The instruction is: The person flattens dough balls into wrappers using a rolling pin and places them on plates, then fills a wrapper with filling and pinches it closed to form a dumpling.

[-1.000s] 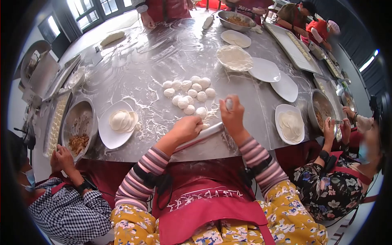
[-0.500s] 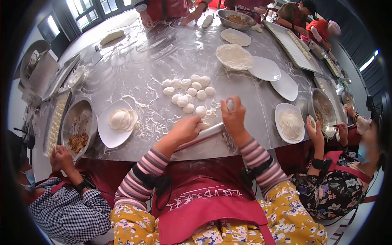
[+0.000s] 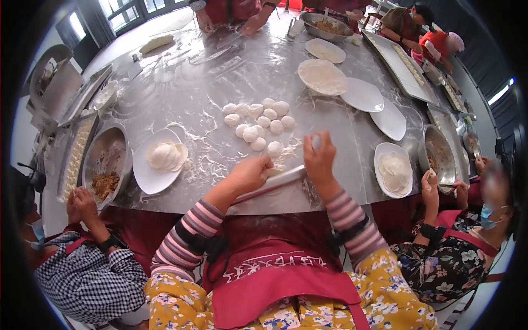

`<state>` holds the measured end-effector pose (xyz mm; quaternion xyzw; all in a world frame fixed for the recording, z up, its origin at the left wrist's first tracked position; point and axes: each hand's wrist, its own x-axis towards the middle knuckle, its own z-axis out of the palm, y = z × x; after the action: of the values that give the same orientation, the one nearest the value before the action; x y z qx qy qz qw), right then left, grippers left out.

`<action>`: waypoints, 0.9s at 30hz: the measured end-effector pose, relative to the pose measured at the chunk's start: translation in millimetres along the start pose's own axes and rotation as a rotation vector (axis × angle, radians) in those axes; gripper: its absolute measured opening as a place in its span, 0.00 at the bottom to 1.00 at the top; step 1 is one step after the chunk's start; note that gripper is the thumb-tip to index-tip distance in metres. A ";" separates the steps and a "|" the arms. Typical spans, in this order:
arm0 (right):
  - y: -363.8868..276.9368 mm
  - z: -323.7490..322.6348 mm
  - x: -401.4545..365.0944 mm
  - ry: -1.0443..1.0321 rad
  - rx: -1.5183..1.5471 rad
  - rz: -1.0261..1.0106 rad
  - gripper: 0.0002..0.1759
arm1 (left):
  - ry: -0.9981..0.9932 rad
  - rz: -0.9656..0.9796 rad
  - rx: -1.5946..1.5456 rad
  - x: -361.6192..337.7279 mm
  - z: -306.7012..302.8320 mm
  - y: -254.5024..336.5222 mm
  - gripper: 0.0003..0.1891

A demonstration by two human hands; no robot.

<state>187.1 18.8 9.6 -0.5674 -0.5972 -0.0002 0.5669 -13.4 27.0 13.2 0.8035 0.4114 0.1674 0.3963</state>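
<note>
My left hand (image 3: 251, 175) is closed, its fingertips pinching the edge of a small pale dough wrapper (image 3: 273, 172) low over the table. To its right, my right hand (image 3: 320, 158) is wrapped round a rolling pin, whose pale rounded end (image 3: 315, 142) shows at the top of the fist. A smooth pale rod (image 3: 283, 177) slants between my hands, close to the table's front edge; its left end passes behind my left wrist. Just beyond my hands lies a group of several floured dough balls (image 3: 257, 130).
A plate of wrappers (image 3: 144, 175) stands left, another (image 3: 379, 173) right. Filling bowls (image 3: 125, 151) (image 3: 422, 144) sit beside co-workers. Several plates (image 3: 360, 93) stretch toward the back right. Trays of dumplings (image 3: 67, 165) (image 3: 391, 63) line both sides. Co-workers' hands (image 3: 85, 208) (image 3: 430, 187) work nearby.
The camera view has shifted slightly, moving the table's contents a little right. My hands keep nearly the same pose. Across the table, a person's hands have come closer together.
</note>
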 end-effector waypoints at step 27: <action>-13.5 -59.9 -58.1 -0.054 0.267 0.227 0.09 | 1.114 -0.392 0.245 -129.6 -149.6 -93.4 0.12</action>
<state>201.8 -63.9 0.3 -0.5506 -0.5389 0.1585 0.6176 -230.2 31.2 42.5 0.5438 0.7138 0.4386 0.0491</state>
